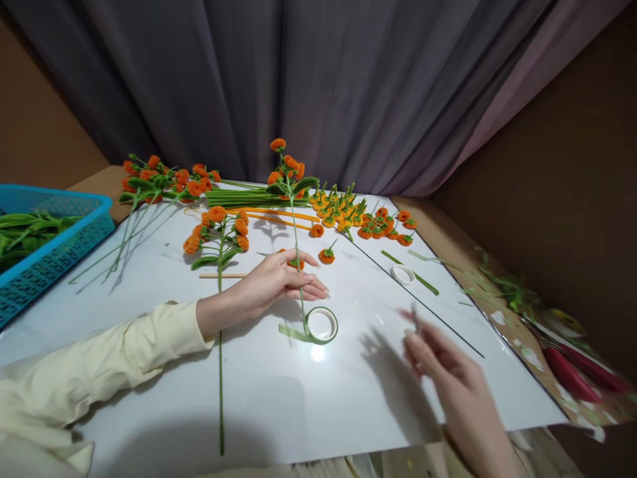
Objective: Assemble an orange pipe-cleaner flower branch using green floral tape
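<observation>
My left hand point(271, 285) holds the thin green stem of an orange pipe-cleaner flower spray point(292, 212) upright, its fingers stretched out around it. Green leaves sit below the orange heads. By the stem's lower end a roll of green floral tape point(322, 325) rests on the table, with a strip of tape to its left. On the right, my blurred right hand point(450, 378) is raised over the table, thumb and fingers pinched together; a small greyish thing shows at the fingertips, too blurred to name. A finished-looking orange flower stem point(221, 358) lies left of my left hand.
Orange sprays point(169, 179), a bundle of green stems point(259, 198), yellow pieces point(338, 209) and loose orange heads point(383, 224) lie at the back. A blue basket point(74, 249) of leaves stands left. A white ring point(402, 274) and red-handled pliers point(572, 372) lie right.
</observation>
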Available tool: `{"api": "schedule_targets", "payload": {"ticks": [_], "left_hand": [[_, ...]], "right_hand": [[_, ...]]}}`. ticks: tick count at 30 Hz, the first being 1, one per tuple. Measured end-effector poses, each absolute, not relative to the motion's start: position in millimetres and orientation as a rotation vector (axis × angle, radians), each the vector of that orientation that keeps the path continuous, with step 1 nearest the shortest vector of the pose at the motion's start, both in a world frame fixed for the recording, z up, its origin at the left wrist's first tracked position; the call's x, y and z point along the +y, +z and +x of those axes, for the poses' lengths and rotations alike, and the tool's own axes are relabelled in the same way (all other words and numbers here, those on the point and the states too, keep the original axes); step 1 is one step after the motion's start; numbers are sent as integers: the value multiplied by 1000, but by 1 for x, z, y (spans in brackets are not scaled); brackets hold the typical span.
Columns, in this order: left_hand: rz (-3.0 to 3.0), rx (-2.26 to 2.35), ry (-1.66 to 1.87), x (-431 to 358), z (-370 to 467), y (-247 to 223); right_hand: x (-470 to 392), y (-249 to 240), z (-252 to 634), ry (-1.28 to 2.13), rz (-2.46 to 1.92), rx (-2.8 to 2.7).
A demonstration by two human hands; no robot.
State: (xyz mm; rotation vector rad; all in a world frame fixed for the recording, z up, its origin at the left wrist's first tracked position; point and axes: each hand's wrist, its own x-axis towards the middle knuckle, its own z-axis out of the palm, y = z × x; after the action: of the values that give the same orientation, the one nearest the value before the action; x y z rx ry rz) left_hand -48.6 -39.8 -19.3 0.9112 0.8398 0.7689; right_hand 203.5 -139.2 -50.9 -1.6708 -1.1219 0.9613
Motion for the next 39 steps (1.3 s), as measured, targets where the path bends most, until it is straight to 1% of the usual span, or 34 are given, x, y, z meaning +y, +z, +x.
{"api": "schedule_targets", "payload": {"ticks": [2,3,4,7,13,16,18,20,22,25,27,29,33,39], "left_hand": [[915,838,767,-40,-49,-20],[917,836,765,-40,-49,-20],[917,834,763,-40,-49,-20],[918,841,762,-40,-49,-21],[916,843,759,-40,-49,-22],[913,837,768,-40,-49,-23],[919,830,769,-40,-49,-23],[924,824,768,-41,-48,-23],[917,824,775,-42,-47,-23],[897,819,788,-45,-45,-23],[891,807,788,-46,-44,-23],[886,802,785,-48,-43,-24],[880,815,782,-50,-42,-26],[902,810,786,-50,-42,-29]], "right_hand": [[-130,-49,238,363,-1896,-1188],[-126,-50,254,169,-1967,-1200],[-122,-52,268,61,-2011,-1231],[-114,-63,299,-57,-2081,-1403],[-99,-91,335,-231,-1935,-1643],[-97,-90,331,-444,-1856,-1715],[-105,-81,309,-610,-1805,-1705],[-120,-69,270,-569,-1693,-1708],[-137,-59,220,-268,-1530,-1806],[-153,-51,148,-20,-1152,-2032],[-154,-50,117,-67,-1052,-2008],[-149,-53,102,-145,-1065,-2041],[-137,-59,97,-256,-1142,-2129],[-133,-61,97,-302,-1208,-2152]]}}
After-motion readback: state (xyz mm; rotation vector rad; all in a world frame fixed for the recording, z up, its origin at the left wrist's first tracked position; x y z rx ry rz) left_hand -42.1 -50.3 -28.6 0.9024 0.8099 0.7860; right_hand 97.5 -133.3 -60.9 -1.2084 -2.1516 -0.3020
